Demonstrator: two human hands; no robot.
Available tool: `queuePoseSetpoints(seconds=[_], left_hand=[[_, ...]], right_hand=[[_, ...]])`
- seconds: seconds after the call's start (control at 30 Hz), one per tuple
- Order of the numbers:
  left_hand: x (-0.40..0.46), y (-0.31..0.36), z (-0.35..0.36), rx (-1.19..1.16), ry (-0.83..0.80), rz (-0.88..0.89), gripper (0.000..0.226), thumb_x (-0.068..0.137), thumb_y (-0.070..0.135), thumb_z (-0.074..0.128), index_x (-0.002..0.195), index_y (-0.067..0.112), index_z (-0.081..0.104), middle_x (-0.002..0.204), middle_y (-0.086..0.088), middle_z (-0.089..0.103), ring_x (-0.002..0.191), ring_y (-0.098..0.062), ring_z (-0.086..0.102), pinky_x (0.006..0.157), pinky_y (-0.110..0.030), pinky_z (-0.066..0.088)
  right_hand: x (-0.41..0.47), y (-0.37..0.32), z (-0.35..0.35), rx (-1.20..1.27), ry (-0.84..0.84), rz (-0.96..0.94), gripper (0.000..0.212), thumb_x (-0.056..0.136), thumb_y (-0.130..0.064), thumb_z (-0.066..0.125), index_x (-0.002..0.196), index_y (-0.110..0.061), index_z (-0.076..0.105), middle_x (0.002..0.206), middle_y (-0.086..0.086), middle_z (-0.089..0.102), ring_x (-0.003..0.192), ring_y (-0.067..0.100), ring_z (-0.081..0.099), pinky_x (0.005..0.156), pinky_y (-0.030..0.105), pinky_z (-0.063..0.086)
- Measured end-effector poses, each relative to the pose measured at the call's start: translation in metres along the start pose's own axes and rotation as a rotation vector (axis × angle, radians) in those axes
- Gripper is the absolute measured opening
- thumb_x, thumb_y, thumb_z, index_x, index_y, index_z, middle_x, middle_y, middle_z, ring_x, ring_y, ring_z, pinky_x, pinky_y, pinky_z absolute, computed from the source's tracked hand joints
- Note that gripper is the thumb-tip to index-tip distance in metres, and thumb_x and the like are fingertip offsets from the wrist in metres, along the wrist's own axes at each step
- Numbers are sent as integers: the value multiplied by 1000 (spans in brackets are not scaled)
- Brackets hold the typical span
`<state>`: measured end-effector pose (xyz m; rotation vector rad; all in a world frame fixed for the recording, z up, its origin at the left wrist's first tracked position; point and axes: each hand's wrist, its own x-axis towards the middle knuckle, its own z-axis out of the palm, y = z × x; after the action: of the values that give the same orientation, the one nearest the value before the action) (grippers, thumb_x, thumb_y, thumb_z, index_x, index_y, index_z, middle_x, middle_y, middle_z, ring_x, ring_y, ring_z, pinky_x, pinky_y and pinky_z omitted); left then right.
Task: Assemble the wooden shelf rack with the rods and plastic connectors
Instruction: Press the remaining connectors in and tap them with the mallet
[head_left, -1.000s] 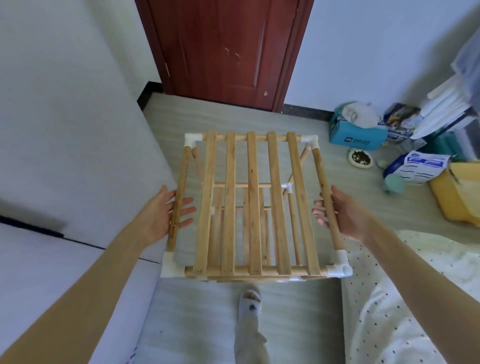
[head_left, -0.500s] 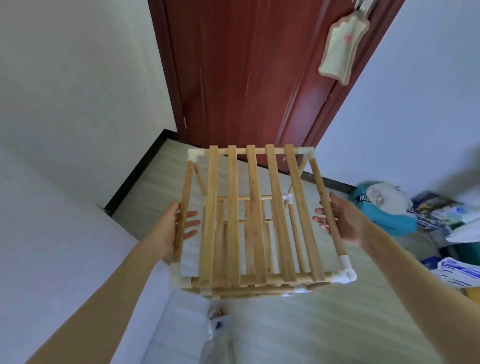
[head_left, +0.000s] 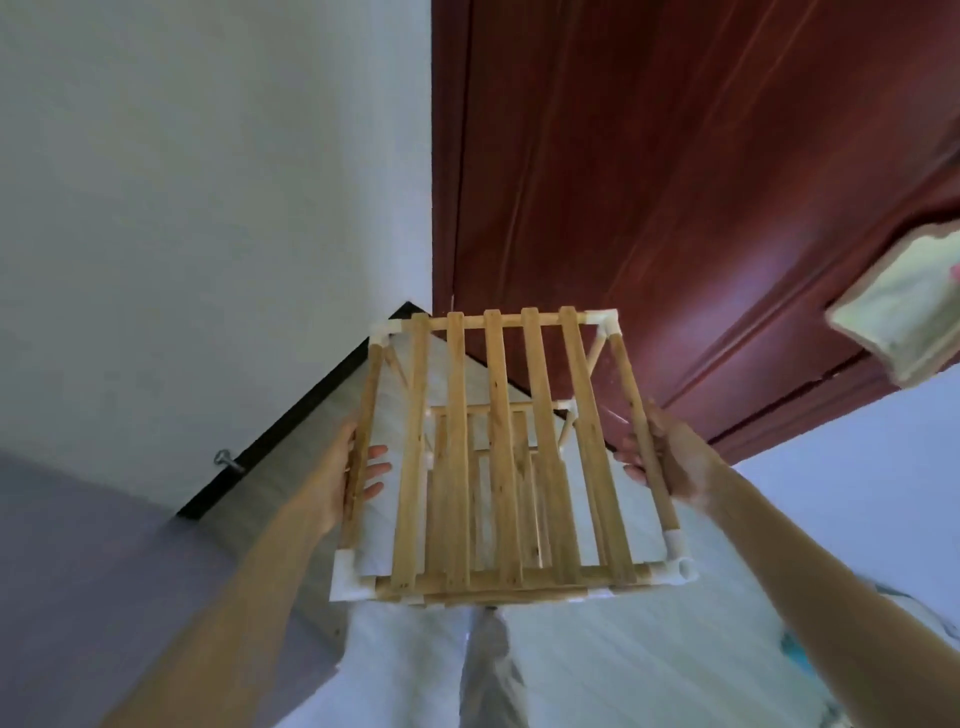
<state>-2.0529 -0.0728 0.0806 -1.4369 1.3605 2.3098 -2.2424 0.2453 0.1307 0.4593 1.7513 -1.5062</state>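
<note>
**Slatted rack held up between 2 hands**

The pale wooden slatted shelf rack (head_left: 498, 457), its 5 top slats running away from the camera and white plastic corner connectors (head_left: 353, 574) at its corners, is held in the air in front of the person, above the pale floor (head_left: 623, 665). A lower tier shows through the slats. The left hand (head_left: 345, 475) grips the left side rod, fingers curled under it. The right hand (head_left: 670, 457) grips the right side rod the same way. Beyond stands a dark red wooden door (head_left: 649, 182), with a white wall (head_left: 208, 208) to its left and a cream cloth pouch (head_left: 904, 317) hanging at right.
</note>
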Motion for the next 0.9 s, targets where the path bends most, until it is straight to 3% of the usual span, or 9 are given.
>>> queuePoseSetpoints(seconds=[0.1, 0.23, 0.3, 0.4, 0.6, 0.77, 0.9], left_hand=[[36, 33, 0, -63, 61, 31, 45, 92, 57, 40, 97, 16, 58, 82, -3, 63, 70, -17, 60, 61, -30, 49], [77, 67, -13, -124, 141, -12, 50, 77, 62, 54, 100, 19, 59, 96, -7, 64, 85, -23, 61, 74, -37, 51], [99, 83, -24, -177, 175, -24, 57, 65, 63, 57, 102, 19, 58, 102, -9, 63, 91, -26, 61, 77, -39, 50], [137, 102, -42, -252, 226, -45, 48, 78, 60, 54, 103, 19, 58, 108, -10, 63, 94, -27, 60, 80, -41, 49], [223, 123, -67, -328, 353, -133, 53, 84, 59, 52, 118, 19, 54, 114, -11, 61, 102, -30, 58, 80, -43, 47], [294, 130, -76, -347, 438, -192, 55, 84, 61, 51, 116, 17, 55, 112, -10, 60, 101, -28, 57, 91, -47, 43], [334, 135, -81, -404, 432, -207, 61, 80, 66, 49, 118, 18, 51, 115, -8, 56, 105, -29, 54, 90, -49, 42]], right_hand=[[65, -48, 26, -72, -34, 50, 44, 91, -52, 48, 89, -11, 61, 80, 5, 60, 70, 19, 62, 62, 31, 47], [143, -104, 73, -164, -117, 71, 39, 92, -51, 47, 72, -18, 53, 53, -4, 57, 44, 10, 58, 50, 26, 41], [181, -129, 102, -218, -134, 78, 37, 90, -52, 50, 76, -19, 57, 61, -1, 61, 53, 12, 61, 53, 26, 43], [234, -158, 150, -311, -146, 84, 34, 88, -54, 54, 85, -20, 61, 75, 1, 64, 65, 16, 63, 56, 27, 46], [344, -184, 234, -421, -186, 110, 35, 90, -54, 49, 94, -21, 60, 78, 0, 60, 64, 14, 56, 53, 24, 39], [429, -193, 287, -544, -245, 117, 36, 93, -52, 43, 103, -21, 59, 86, 2, 59, 72, 16, 53, 62, 28, 38], [483, -202, 323, -596, -274, 111, 33, 94, -50, 42, 94, -22, 61, 85, 1, 58, 73, 14, 54, 63, 26, 41]])
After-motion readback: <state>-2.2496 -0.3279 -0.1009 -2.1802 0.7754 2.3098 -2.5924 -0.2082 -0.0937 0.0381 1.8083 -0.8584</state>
